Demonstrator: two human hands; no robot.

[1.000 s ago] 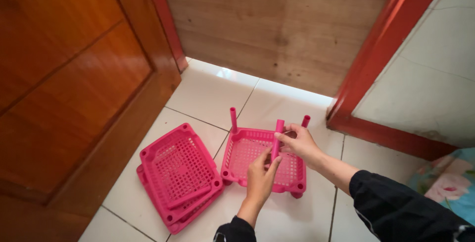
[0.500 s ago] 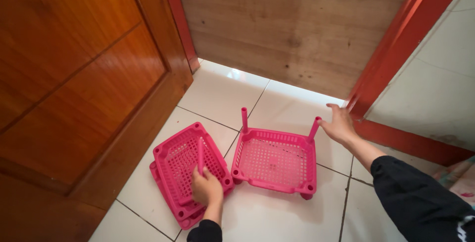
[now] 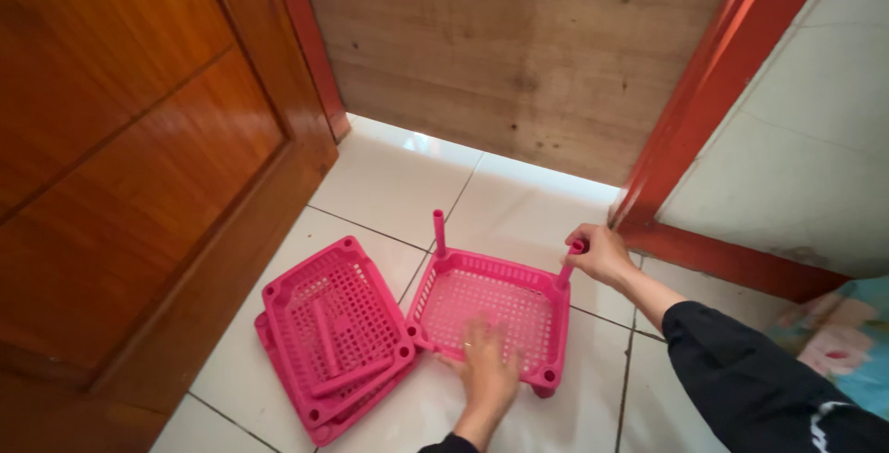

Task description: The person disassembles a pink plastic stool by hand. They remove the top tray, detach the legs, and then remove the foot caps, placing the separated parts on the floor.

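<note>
A pink perforated plastic tray (image 3: pixel 519 279) lies on the white tile floor with two upright pink posts at its far corners. My right hand (image 3: pixel 602 254) grips the post (image 3: pixel 567 266) at the far right corner. The other post (image 3: pixel 439 232) stands free at the far left corner. My left hand (image 3: pixel 486 368) rests flat, fingers spread, on the tray's near edge. To the left lies a stack of similar pink trays (image 3: pixel 335 333) with two loose pink posts (image 3: pixel 324 334) lying in the top one.
A brown wooden door (image 3: pixel 130 166) stands at the left. A rough wooden board (image 3: pixel 519 45) closes the doorway beyond, with a red frame (image 3: pixel 713 82) at the right. Floral cloth (image 3: pixel 838 333) lies at the right edge.
My left hand has left the stacked trays, where it put down a post, and now presses on the single tray's near edge. My right hand still holds the far right post.
</note>
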